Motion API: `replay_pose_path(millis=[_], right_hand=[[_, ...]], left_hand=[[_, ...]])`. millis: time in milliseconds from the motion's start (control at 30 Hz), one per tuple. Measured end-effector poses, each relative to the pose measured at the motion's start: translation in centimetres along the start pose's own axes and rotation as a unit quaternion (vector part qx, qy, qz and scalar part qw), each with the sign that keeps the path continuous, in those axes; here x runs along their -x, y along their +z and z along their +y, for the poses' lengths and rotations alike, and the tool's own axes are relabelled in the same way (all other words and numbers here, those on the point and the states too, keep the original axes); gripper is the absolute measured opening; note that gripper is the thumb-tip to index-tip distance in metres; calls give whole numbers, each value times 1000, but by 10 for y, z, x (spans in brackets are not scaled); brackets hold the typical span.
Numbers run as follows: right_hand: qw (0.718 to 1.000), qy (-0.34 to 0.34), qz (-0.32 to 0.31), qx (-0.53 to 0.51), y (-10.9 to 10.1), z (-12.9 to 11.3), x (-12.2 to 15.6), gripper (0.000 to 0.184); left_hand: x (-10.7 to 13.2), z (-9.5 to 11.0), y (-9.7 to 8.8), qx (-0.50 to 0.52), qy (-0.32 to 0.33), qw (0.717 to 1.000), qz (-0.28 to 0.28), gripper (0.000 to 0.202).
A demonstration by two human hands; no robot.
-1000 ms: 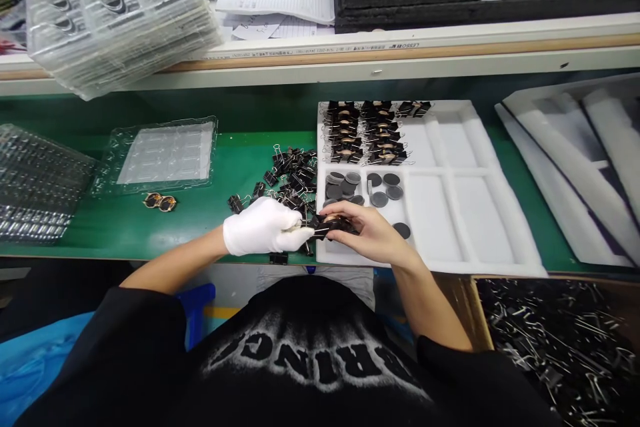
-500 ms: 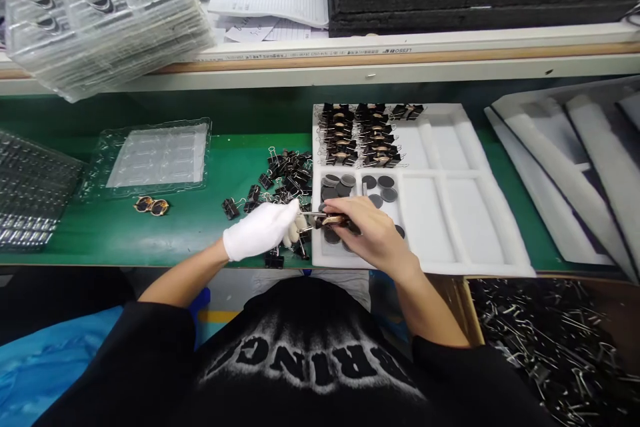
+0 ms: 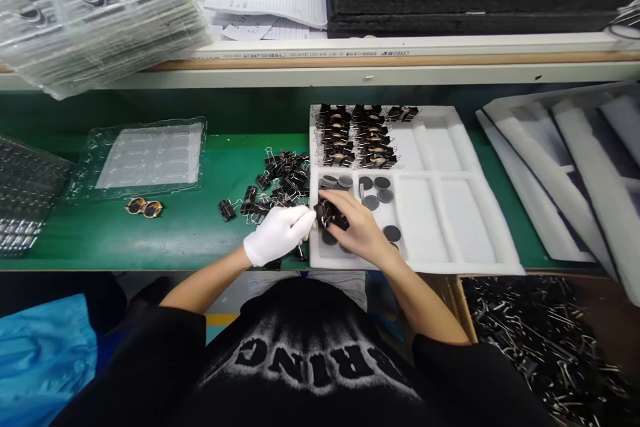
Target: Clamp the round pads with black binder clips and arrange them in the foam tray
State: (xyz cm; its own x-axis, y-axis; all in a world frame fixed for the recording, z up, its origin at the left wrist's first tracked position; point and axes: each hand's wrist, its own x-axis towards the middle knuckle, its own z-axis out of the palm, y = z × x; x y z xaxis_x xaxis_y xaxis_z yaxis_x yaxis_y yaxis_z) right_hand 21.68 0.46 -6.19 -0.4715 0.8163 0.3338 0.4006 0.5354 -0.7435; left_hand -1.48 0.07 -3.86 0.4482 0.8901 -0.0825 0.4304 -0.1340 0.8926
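Note:
My left hand (image 3: 279, 233), in a white glove, is closed with its fingertips pinched at the near side of a black binder clip (image 3: 323, 212). My right hand (image 3: 363, 227), bare, curls over the same clip and a small piece clamped with it; fingers and clip hide most of that piece. Both hands meet above the left edge of a white foam tray (image 3: 415, 223). Beneath the right hand lie dark round lenses (image 3: 371, 202) in the tray's front compartments. Loose binder clips (image 3: 287, 177) are heaped on the green table beside the left hand.
Clipped pieces (image 3: 336, 140) stand in rows in the tray's back compartments. Tortoiseshell round frames (image 3: 144, 207) and a clear plastic tray (image 3: 150, 153) lie left. More foam trays (image 3: 575, 180) lean right, above a box of binder clips (image 3: 540, 347). A shelf edge (image 3: 250, 73) crosses behind.
My left hand has moved right, closer to the right hand. The right hand has turned the clipped piece, so black clip now faces up where a tan edge showed. The view has shifted slightly.

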Motion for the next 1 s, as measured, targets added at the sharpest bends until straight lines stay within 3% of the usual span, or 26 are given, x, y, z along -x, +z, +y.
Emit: replay_pose_path(millis=[133,267,367,533,733,1000], right_hand=[[996,66,41,-39,-16,-4,-2,88],[966,187,-19,-179,-30,-4,-5,43],[945,242,-2,-220,-27,-5,-6,31],[940,247,71,-224,-15,-6,-4,29],[936,244,170,-188,-8,-8,-3,25],[938,238,131,-215,-15,-8,-1,24]], left_hand=[[-1,2,-9,45,23,998,-36,43],[-3,0,-20,104,-13,989,-109,52],[-5,-2,-20,135,-22,982,-133,64],[-7,3,-12,82,-49,991,-90,51],[-8,7,-4,123,-59,990,-28,44],[-9,12,-13,94,-55,991,-72,46]])
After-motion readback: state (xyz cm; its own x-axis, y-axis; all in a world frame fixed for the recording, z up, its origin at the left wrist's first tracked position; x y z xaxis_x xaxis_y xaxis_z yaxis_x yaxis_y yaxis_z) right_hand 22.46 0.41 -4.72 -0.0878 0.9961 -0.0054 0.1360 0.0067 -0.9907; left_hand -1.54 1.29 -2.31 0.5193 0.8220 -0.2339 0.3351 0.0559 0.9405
